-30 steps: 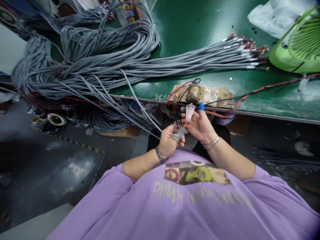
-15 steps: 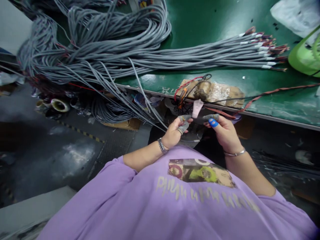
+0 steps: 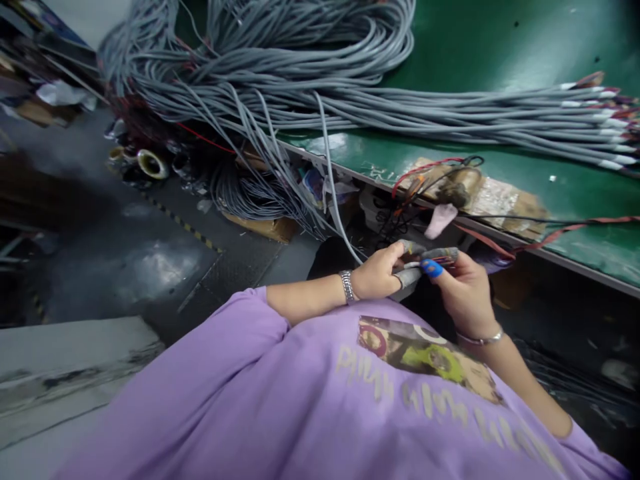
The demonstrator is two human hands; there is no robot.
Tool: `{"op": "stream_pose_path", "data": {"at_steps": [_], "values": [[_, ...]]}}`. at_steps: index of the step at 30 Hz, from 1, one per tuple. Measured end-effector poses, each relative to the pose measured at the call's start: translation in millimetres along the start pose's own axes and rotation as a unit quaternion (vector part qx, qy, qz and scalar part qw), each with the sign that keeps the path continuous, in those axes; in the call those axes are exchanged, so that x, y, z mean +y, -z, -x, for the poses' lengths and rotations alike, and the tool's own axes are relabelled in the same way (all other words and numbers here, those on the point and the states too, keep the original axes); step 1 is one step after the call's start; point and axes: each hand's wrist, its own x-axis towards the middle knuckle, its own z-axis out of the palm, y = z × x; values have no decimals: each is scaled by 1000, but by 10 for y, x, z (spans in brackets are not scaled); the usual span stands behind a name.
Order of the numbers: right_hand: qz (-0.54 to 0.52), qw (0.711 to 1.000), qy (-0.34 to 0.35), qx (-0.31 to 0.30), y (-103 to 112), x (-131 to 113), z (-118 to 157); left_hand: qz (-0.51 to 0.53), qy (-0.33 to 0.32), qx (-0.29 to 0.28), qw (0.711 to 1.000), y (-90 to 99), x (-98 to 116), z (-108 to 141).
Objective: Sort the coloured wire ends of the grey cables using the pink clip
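Note:
A grey cable (image 3: 330,173) comes down off the table edge and runs into my left hand (image 3: 377,273), whose grey-capped fingertips are closed around it near its end. My right hand (image 3: 465,290), with a blue cover on its thumb, pinches the same end, where thin reddish and dark wires (image 3: 441,260) show between thumb and forefinger. Both hands meet just in front of my body, below the table edge. The exact tip of the cable is partly hidden by my fingers. A pale pink strip (image 3: 441,221) hangs from the table edge just beyond my hands.
A large bundle of grey cables (image 3: 360,107) lies along the green table (image 3: 500,47), with white-banded ends at right. A metal cylinder (image 3: 463,185) is taped on cardboard (image 3: 535,213) at the edge, with red and black wires. More coiled cable (image 3: 245,193) sits below.
My hands were apart and are now together at the cable end, the right thumb and finger closing on its wires. The view has shifted, so the table contents appear farther right.

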Motion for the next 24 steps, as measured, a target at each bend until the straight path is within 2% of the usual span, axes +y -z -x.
{"op": "stream_pose_path", "data": {"at_steps": [3, 6, 8, 10, 12, 15, 20, 24], "values": [[-60, 996, -61, 12, 42, 52, -33, 26, 22, 7, 999, 18, 36, 55], [-89, 992, -91, -6, 18, 27, -33, 16, 43, 8, 999, 43, 7, 91], [-73, 993, -88, -32, -22, -26, -45, 7, 80, -31, 996, 64, -24, 95], [-31, 993, -82, -83, -61, -77, -75, 30, 135, -78, 987, 82, -34, 86], [-1, 991, -82, -110, -92, -102, -107, 60, 182, -90, 977, 92, -13, 76], [-47, 992, -81, -89, -129, -95, -123, 99, 217, -67, 969, 88, 52, 80], [-116, 987, -89, -71, -142, -70, -82, 145, 205, 6, 968, 70, 84, 104], [-115, 988, -80, -67, -142, -104, -88, 143, 212, 6, 967, 66, 64, 104]]}}
